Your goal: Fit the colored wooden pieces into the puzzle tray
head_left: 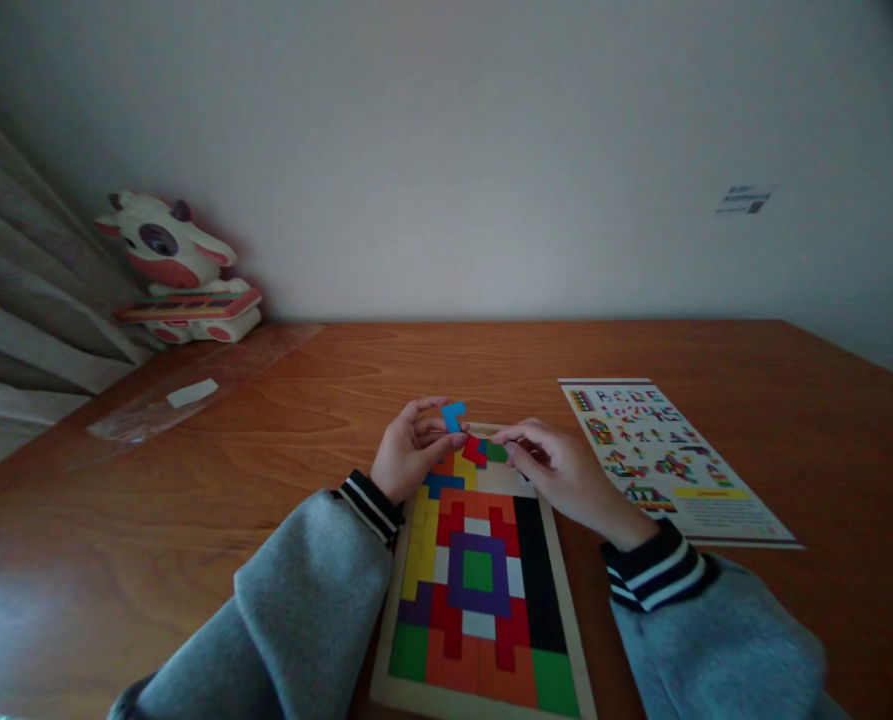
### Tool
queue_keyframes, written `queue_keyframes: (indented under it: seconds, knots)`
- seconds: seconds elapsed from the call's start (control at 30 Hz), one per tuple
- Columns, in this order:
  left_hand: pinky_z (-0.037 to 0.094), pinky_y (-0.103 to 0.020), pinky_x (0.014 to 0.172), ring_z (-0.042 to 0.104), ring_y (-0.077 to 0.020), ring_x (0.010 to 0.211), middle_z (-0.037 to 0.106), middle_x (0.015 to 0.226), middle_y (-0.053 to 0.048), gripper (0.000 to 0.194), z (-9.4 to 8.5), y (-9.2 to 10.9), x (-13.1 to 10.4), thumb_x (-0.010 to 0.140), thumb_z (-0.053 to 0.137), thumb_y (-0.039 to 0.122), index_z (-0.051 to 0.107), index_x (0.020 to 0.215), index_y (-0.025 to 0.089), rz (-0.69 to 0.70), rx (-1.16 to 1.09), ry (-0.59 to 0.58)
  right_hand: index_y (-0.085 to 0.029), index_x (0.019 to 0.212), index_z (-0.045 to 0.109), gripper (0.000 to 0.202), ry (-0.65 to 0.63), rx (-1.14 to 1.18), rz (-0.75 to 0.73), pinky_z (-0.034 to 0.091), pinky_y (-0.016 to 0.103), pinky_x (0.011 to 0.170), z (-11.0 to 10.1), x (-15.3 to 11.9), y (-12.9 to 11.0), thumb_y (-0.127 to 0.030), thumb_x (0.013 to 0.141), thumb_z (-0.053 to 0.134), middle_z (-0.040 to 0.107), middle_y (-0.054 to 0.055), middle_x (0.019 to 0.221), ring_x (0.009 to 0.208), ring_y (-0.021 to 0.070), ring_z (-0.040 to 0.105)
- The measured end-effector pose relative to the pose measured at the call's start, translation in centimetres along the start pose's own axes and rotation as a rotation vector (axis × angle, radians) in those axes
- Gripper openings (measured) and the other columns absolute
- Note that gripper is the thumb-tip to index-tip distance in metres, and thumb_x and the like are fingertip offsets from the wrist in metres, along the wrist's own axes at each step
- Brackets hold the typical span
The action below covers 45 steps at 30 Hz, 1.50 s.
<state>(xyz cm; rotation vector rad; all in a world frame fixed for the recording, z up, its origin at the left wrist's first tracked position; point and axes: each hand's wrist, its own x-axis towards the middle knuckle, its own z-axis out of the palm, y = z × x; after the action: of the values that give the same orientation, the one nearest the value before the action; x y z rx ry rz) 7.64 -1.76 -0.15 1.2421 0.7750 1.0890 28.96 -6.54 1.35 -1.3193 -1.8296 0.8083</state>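
My left hand [408, 450] pinches a small blue puzzle block [453, 415] with a notched shape, raised above the far left part of a wooden puzzle board [483, 697]. Colourful flat blocks fill most of the board, among them a purple ring [479, 598] around a green middle [477, 571]. My right hand [555, 465] is over the far right corner, its fingers curled in near a green block [496, 452]. Whatever those fingers may hold is hidden. A red block [474, 451] lies between the hands, beside a pale bare patch [495, 480].
A printed pattern sheet [686, 470] lies right of the board on the wooden table [266, 560]. Clear plastic wrapping [146, 420] rests at the left. A cow-shaped toy keyboard [191, 270] stands at the back left, by a curtain [26, 290] and the wall.
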Motion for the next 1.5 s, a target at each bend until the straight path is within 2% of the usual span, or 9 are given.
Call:
queue_keyframes:
  seconds: [0.1, 0.2, 0.4, 0.5, 0.7, 0.97, 1.17, 1.37, 1.5]
  knots:
    - [0.057, -0.030, 0.085, 0.072, -0.0180, 0.089, 0.075, 0.099, -0.010, 0.039, 0.3, 0.1, -0.3, 0.069, 0.083, 0.026, 0.057, 0.095, 0.012, -0.024, -0.009, -0.028, -0.023, 0.101, 0.068, 0.024, 0.017, -0.042, -0.016, 0.050, 0.031, 0.070, 0.6, -0.1, -0.9, -0.041, 0.089, 0.059, 0.067, 0.006, 0.100, 0.083, 0.0179, 0.062]
    - [0.057, -0.031, 0.084, 0.072, -0.0174, 0.088, 0.074, 0.099, -0.010, 0.034, 0.7, -0.1, -0.6, 0.072, 0.081, 0.029, 0.060, 0.092, 0.012, -0.037, -0.008, -0.069, -0.022, 0.092, 0.069, 0.023, -0.007, -0.061, -0.015, 0.048, 0.030, 0.067, 0.8, -0.1, -1.0, -0.043, 0.088, 0.060, 0.067, 0.005, 0.091, 0.077, 0.0172, 0.061]
    - [0.056, -0.033, 0.085, 0.069, -0.0191, 0.091, 0.073, 0.098, -0.010, 0.030, 0.4, -0.4, -0.5, 0.075, 0.077, 0.037, 0.064, 0.087, 0.012, 0.042, 0.149, -0.015, -0.021, 0.092, 0.069, 0.026, -0.044, -0.099, 0.054, 0.049, 0.032, 0.070, -1.2, 0.0, 0.0, -0.042, 0.092, 0.053, 0.069, 0.006, 0.091, 0.079, 0.0187, 0.063]
    - [0.057, -0.030, 0.077, 0.068, -0.0178, 0.084, 0.072, 0.092, -0.008, 0.031, 0.0, -0.6, -0.4, 0.076, 0.076, 0.040, 0.066, 0.086, 0.013, 0.055, 0.253, -0.004, -0.021, 0.088, 0.069, 0.026, -0.084, -0.152, 0.046, 0.049, 0.033, 0.071, -1.9, -0.1, 0.5, -0.041, 0.092, 0.053, 0.069, 0.006, 0.089, 0.078, 0.0190, 0.062]
    - [0.053, -0.024, 0.066, 0.065, -0.0133, 0.074, 0.067, 0.085, -0.003, 0.048, 0.0, -0.9, -0.5, 0.080, 0.073, 0.036, 0.057, 0.121, 0.015, 0.106, 0.283, -0.070, -0.022, 0.087, 0.070, 0.023, -0.062, -0.195, 0.031, 0.047, 0.033, 0.070, -1.9, 0.0, 0.8, -0.040, 0.090, 0.056, 0.068, 0.005, 0.087, 0.077, 0.0185, 0.061]
    - [0.055, -0.029, 0.078, 0.066, -0.0193, 0.091, 0.069, 0.099, -0.010, 0.029, -0.3, -0.7, -0.8, 0.089, 0.062, 0.040, 0.070, 0.101, 0.015, 0.154, 0.484, -0.086, -0.023, 0.090, 0.071, 0.026, -0.002, -0.127, 0.099, 0.050, 0.034, 0.074, -2.8, 0.1, 1.7, -0.044, 0.089, 0.056, 0.072, 0.006, 0.093, 0.082, 0.0206, 0.065]
    - [0.052, -0.025, 0.065, 0.061, -0.0141, 0.071, 0.066, 0.083, -0.005, 0.033, 0.0, -0.3, -1.2, 0.089, 0.061, 0.037, 0.064, 0.114, 0.016, 0.223, 0.542, -0.138, -0.023, 0.087, 0.070, 0.026, -0.036, -0.150, 0.105, 0.050, 0.034, 0.072, -2.7, 0.1, 2.3, -0.045, 0.089, 0.056, 0.072, 0.005, 0.088, 0.078, 0.0204, 0.065]
    - [0.056, -0.030, 0.077, 0.066, -0.0181, 0.084, 0.070, 0.093, -0.009, 0.032, -0.1, -0.3, -0.9, 0.089, 0.061, 0.036, 0.066, 0.113, 0.015, 0.212, 0.530, -0.079, -0.022, 0.092, 0.069, 0.029, 0.037, -0.086, 0.106, 0.050, 0.034, 0.075, -2.7, 0.1, 1.6, -0.047, 0.090, 0.055, 0.071, 0.006, 0.093, 0.084, 0.0211, 0.065]
    - [0.054, -0.036, 0.090, 0.065, -0.0226, 0.104, 0.069, 0.112, -0.013, 0.020, -0.1, -0.1, -1.0, 0.086, 0.067, 0.033, 0.072, 0.094, 0.015, 0.251, 0.395, -0.205, -0.023, 0.093, 0.069, 0.027, -0.009, -0.046, 0.025, 0.049, 0.033, 0.074, -1.7, 0.1, -0.2, -0.045, 0.091, 0.055, 0.069, 0.005, 0.091, 0.083, 0.0194, 0.063]
